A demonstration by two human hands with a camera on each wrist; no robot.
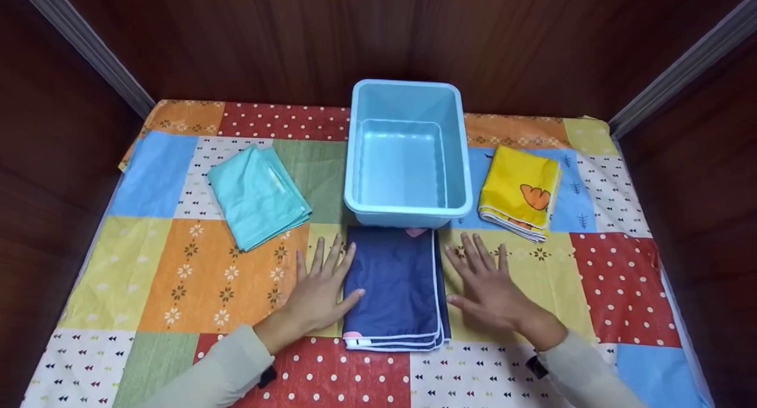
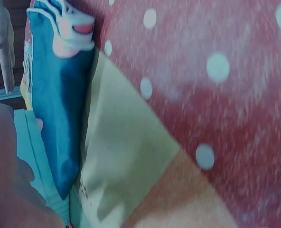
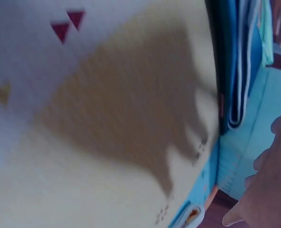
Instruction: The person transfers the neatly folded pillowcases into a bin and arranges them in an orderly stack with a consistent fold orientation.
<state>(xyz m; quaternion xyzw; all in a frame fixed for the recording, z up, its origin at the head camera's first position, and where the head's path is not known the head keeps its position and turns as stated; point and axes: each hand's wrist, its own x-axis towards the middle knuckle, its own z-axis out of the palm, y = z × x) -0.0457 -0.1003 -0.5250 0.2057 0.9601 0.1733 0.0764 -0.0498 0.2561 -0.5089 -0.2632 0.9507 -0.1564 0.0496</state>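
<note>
A folded navy cloth with white edging [image 1: 391, 284] lies in front of a light blue plastic tub [image 1: 408, 210]. My left hand [image 1: 319, 292] is spread at the cloth's left side, its thumb over the cloth's edge; whether it touches cannot be told. To the right of the cloth my right hand [image 1: 488, 287] is spread too, fingers straight and holding nothing. The right wrist view shows this hand [image 3: 268, 185] raised, with its shadow on the cover. In the left wrist view the left hand [image 2: 7, 171] is partly seen beside the folded navy cloth [image 2: 60, 104].
A folded turquoise cloth [image 1: 257, 198] lies left of the tub. On the right is a folded yellow cloth [image 1: 514, 186] with an orange print. A patchwork-patterned cover [image 1: 230, 301] spreads under everything. Dark wooden panels [image 1: 266, 41] enclose the back and sides.
</note>
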